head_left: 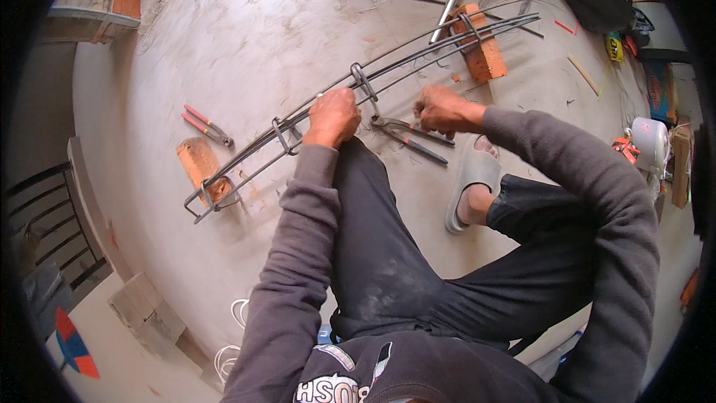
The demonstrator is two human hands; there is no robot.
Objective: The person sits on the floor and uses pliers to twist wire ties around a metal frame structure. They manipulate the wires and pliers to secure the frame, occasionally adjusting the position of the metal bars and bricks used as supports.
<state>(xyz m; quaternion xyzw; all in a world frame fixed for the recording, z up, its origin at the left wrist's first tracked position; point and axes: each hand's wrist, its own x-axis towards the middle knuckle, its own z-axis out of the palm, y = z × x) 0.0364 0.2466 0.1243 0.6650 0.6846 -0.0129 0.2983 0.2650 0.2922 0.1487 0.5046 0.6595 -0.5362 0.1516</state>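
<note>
So this skinny rebar cage (364, 83) (dark stirrups (283, 136) and all) sits slanted across orange bricks (485, 56), dark-handled pincers (409, 142) just beside it, handles splayed.

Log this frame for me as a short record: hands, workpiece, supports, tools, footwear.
Left hand: closed on the steel rod frame
Right hand: fingers curled, beside the dark-handled pincers; contact or anything pinched unclear
Workpiece: the frame, long dark rods with square-bent loops around them
Supports: left brick and right brick, one near each end of the frame
Other tool: red-handled pincers, on the floor near the left brick
Footwear: grey sandal on one foot
</note>
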